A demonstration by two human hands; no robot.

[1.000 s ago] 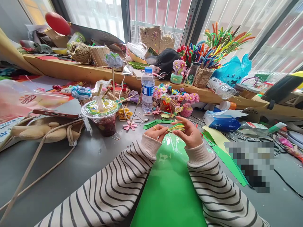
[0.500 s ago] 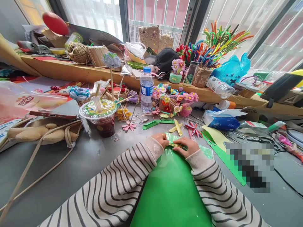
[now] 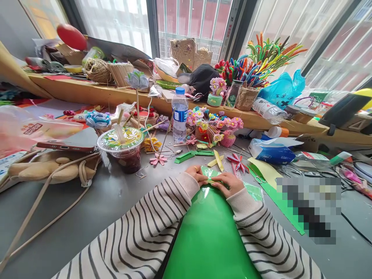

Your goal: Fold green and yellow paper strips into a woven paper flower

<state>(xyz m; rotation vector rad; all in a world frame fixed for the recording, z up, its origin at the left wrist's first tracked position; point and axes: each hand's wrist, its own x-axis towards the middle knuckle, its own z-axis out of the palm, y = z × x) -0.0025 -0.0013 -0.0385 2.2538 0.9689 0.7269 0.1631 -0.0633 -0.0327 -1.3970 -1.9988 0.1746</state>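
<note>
Green glossy sheet (image 3: 209, 232) lies near, centre. Left hand (image 3: 197, 175) and right hand (image 3: 229, 184) press a thin folded paper strip (image 3: 213, 181) onto its far edge, fingers pinched closed on it. Likely light, creasable; grip the ends.

Both hands low on green sheet (image 3: 209, 232) at bench (image 3: 95, 201) near edge: left hand (image 3: 197, 174) & right hand (image 3: 229, 183) pinch folded yellow-green paper strip (image 3: 213, 181) betw. fingers (image 3: 216, 184). Lidded drink cup (image 3: 122, 145) left, water bottle (image 3: 179, 114) behind.
</note>
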